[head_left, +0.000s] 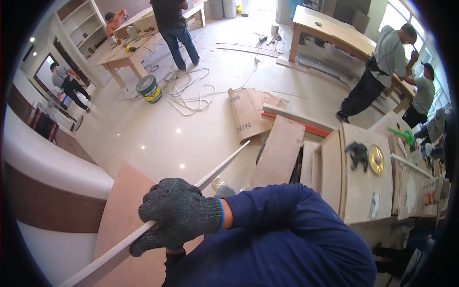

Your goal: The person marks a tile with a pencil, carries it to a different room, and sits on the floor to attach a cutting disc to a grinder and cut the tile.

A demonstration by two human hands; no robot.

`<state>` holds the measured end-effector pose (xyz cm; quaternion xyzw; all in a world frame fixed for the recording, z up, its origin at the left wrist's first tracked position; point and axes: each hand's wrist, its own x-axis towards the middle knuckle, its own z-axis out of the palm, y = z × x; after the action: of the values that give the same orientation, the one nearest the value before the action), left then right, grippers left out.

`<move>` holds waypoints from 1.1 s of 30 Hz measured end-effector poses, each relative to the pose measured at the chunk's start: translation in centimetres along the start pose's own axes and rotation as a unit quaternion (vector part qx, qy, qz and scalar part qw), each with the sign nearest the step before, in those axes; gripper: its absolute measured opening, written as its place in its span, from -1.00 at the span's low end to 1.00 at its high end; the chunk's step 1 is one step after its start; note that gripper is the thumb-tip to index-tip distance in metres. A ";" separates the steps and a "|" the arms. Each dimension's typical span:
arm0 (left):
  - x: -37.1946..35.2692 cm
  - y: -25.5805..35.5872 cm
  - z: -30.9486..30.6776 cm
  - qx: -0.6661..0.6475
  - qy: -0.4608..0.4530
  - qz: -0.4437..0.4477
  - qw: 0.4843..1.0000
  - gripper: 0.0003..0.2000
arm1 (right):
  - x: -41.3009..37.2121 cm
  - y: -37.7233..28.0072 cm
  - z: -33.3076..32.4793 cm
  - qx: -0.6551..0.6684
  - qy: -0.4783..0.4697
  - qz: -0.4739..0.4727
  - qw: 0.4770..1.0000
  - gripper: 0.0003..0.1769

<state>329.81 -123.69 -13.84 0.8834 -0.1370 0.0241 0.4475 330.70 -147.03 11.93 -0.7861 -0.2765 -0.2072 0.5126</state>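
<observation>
My right hand, in a dark knitted glove with a blue cuff, is closed around a long, thin, pale strip. The strip runs diagonally from the lower left to the middle of the view. Below my right hand, a bit of my left wrist shows above a dark sleeve. The fingers of my left hand are hidden. Behind the strip, a curved pinkish sheet stands at the lower left.
Cardboard lies ahead near wooden boards. At right, a worktop holds a dark glove and a gold disc. A bucket and loose cables are on the floor. Several people stand around the room.
</observation>
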 end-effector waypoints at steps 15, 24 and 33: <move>46.3 -0.7 3.6 0.052 -0.010 0.082 0.995 -0.59 | 26.3 35.6 -12.0 0.070 0.141 0.046 0.986 -0.59; 74.7 6.3 14.5 -0.054 -0.073 -0.031 0.995 -0.69 | 36.5 56.9 -25.7 0.108 0.205 0.105 0.967 -0.52; 101.0 11.8 27.8 -0.013 0.026 0.089 0.996 -0.89 | 50.0 76.0 -42.4 0.103 0.223 0.097 0.964 -0.61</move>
<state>421.53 -174.75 -4.53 0.8607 -0.2038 0.0853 0.4587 416.14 -199.37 6.35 -0.6859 -0.0975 -0.2965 0.6574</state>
